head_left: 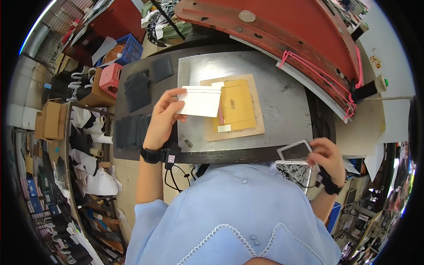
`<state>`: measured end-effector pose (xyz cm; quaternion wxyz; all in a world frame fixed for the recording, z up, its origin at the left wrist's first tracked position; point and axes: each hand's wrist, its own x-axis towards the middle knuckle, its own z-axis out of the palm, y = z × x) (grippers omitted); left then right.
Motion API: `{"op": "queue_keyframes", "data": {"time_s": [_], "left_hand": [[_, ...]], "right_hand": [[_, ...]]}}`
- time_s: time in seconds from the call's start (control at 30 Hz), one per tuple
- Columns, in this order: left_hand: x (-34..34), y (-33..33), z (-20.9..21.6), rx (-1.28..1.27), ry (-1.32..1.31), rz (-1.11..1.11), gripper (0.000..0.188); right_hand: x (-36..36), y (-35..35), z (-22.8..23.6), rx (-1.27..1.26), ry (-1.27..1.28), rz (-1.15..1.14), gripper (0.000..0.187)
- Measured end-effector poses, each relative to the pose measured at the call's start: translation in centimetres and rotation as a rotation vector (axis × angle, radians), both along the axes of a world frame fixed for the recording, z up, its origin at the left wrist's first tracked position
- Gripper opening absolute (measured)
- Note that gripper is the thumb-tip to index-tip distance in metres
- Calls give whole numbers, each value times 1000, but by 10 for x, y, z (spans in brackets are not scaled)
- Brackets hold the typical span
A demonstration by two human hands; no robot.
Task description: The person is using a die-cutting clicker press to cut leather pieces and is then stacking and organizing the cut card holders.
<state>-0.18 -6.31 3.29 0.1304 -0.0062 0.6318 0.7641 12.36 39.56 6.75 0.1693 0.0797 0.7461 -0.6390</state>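
1. Left hand [165,115] is up over the workbench with thumb and fingers pinched shut on the left edge of a flat white rectangular card [201,101]. The card sits roughly level, held just above the bench, and looks like a couple of thin sheets stacked together.
2. Right hand [327,155] is down at the near right edge of the bench, fingers closed around a small dark rectangular piece with a pale border [296,151], tilted a bit. Both wrists have black straps on them.
3. Right under the white card's right end there's a yellow rectangular sheet [236,108] lying on a bigger tan cardboard template [256,128]. A thin pink strip pokes out just below the card.
4. All that rests on a grey metal plate [282,97], which sits on the dark workbench top [132,152].
5. Left of the hand: stacks of dark grey cut pieces [138,90], some flat, some lined up in a row nearer the person.
6. Further out left, a pink plastic stool-like thing [110,77] and a blue plastic crate [128,48].
7. Behind the plate, a big red curved machine body [282,31] with pink wire guard [318,73] along its right side.
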Motion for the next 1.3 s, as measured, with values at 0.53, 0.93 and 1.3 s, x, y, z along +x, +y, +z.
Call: {"op": "queue_keyframes", "data": {"time_s": [0.53,0.93,1.3], "left_hand": [[58,-28,-9,-227,-35,425,31],[125,-20,-49,-203,-145,668,25],[122,-19,-10,107,30,399,16]], "right_hand": [[27,38,-17,696,66,-67,41],[-49,-46,6,656,387,282,32],[-75,-176,-13,-5,369,379,27]]}}
